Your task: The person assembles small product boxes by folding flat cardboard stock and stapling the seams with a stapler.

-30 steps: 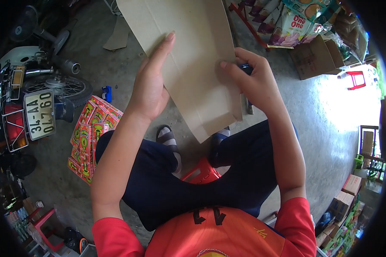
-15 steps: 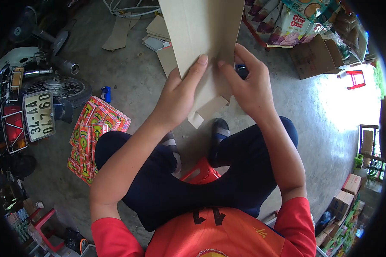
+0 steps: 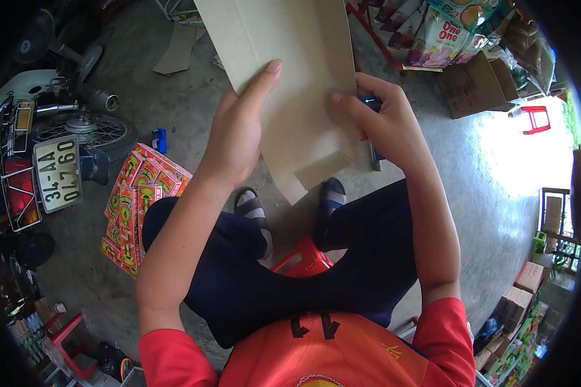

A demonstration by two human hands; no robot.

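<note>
A long tan piece of cardboard (image 3: pixel 294 77) is held up in front of me, running out of the top of the view. It has a crease line and a notched, flap-like lower end. My left hand (image 3: pixel 239 132) is closed on its left edge, thumb lying on the face and fingers behind. On the other edge my right hand (image 3: pixel 390 122) grips it, thumb resting on the cardboard. A dark blue object (image 3: pixel 372 102) shows in the right hand behind the cardboard; most of it is hidden, so its kind cannot be made out.
Patterned red boxes (image 3: pixel 139 203) lie on the floor at left, near a parked motorbike (image 3: pixel 58 148) and a small blue item (image 3: pixel 159 140). Cardboard scraps (image 3: pixel 176 51) lie ahead. An opened carton (image 3: pixel 478 84) stands at right. Under me is a red stool (image 3: pixel 303 259).
The cardboard has shifted left and tilted, showing more of its face. My left hand moved left with it, while the right hand moved slightly right. More of the dark blue object shows.
</note>
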